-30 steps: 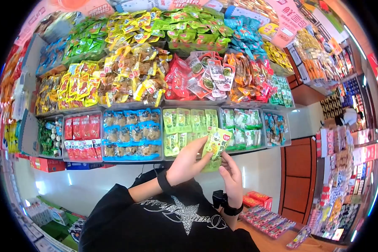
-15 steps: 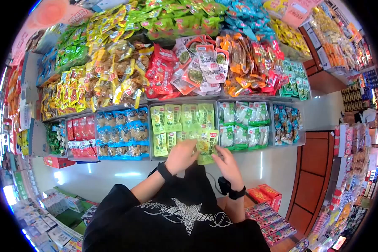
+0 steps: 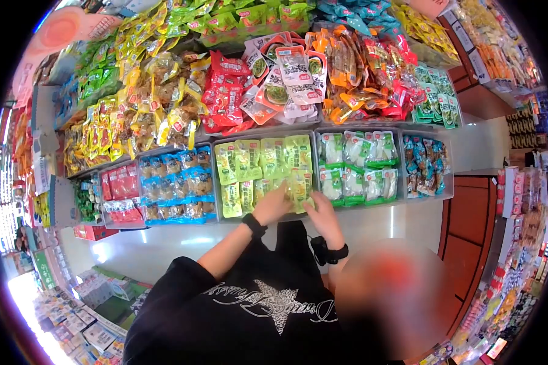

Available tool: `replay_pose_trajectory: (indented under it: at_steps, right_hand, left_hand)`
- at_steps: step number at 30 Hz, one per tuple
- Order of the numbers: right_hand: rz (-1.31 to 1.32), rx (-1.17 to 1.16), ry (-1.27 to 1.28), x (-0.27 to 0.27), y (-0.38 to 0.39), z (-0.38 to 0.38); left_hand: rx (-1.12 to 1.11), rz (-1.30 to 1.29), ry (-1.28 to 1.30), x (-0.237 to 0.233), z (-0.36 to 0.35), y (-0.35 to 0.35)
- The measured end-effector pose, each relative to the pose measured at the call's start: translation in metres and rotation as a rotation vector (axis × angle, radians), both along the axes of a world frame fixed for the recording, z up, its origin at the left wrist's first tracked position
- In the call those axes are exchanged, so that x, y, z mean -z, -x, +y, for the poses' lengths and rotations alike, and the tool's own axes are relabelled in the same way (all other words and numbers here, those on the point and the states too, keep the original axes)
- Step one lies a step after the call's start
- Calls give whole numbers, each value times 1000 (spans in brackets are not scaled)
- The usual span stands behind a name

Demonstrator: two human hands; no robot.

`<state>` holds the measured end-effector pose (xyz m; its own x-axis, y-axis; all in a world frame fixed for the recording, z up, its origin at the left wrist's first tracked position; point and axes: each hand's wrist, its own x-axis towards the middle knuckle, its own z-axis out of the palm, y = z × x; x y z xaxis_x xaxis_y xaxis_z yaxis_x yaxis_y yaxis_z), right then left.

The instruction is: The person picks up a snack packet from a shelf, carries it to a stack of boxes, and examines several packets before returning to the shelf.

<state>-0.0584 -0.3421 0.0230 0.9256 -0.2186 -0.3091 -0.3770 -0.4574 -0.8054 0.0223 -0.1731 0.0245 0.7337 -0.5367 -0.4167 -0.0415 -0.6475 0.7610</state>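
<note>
A light green snack packet (image 3: 301, 190) stands at the front right of a clear bin (image 3: 249, 216) that holds rows of similar green packets (image 3: 247, 159). My left hand (image 3: 273, 205) grips the packet's left side, fingertips reaching over the bin's front rim. On its lower right edge, the fingers of my right hand (image 3: 323, 216) are closed. Both hands partly cover the packets behind them. Dark bands circle both wrists.
Blue-edged packets (image 3: 178, 185) fill the bin on the left, and white-and-green packets (image 3: 359, 164) the one on the right. Behind rise heaps of red bags (image 3: 225, 94) and white-and-orange pouches (image 3: 292, 76). A large blurred shape (image 3: 389, 292) covers the lower right.
The green packet has gone from in front of the bin's rim into its front right part, with both hands following it forward. A blurred shape has appeared at lower right.
</note>
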Motion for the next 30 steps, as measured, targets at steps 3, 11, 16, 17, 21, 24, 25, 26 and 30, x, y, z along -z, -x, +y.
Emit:
replay_pose_trajectory:
  at_steps: [3,11,16,17,21,24,25,26,30]
  right_hand:
    - [13,-57,40,-60,-6,9]
    - [-175,101,171,-60,31,23]
    - [-148,299,162,-74,65,38]
    - [-159,329,172,-78,74,44]
    - [-128,466,182,-86,106,73]
    - [-110,557,221,-92,122,98]
    - [-97,574,217,-94,127,105]
    - [-85,590,213,-94,131,112]
    - [-83,659,234,-90,147,127]
  left_hand:
    - [41,-24,6,-13,8,-3]
    - [152,-93,111,-36,47,3]
    - [247,-57,241,-61,63,7]
    - [263,-92,249,-64,66,9]
    - [394,30,241,-89,76,11]
    - [357,126,347,-86,85,22]
    - [370,134,363,-82,88,24]
    - [394,137,360,-79,90,27]
    - [422,186,407,-78,92,39]
